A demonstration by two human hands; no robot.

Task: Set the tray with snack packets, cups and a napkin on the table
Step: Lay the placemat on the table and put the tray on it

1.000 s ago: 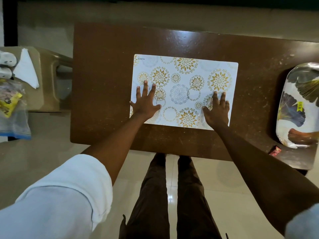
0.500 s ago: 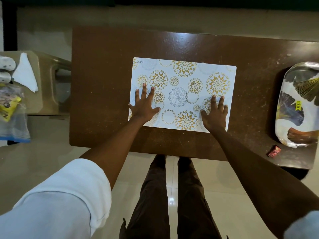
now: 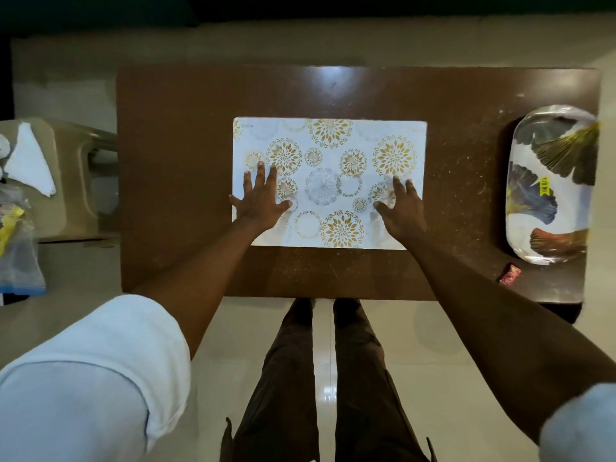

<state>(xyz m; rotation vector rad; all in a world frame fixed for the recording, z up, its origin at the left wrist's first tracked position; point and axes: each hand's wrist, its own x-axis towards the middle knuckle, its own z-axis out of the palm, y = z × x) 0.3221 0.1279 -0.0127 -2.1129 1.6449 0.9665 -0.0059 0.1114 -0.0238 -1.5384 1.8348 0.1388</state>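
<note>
A white placemat with gold flower circles lies flat in the middle of the brown table. My left hand rests palm down on the mat's near left corner, fingers spread. My right hand lies palm down on the near right corner. Neither hand holds anything. An oval tray printed with leaf shapes sits at the table's right end. A white folded napkin and clear bags of snack packets lie on a beige plastic stool to the left.
A small red packet lies near the table's front edge, below the tray. My legs stand on a pale tiled floor at the table's near side. A gap separates the stool from the table.
The view has shifted, so the table and mat sit lower in the frame. Both hands stay flat on the mat's near corners; the mat looks squarer to the table edge.
</note>
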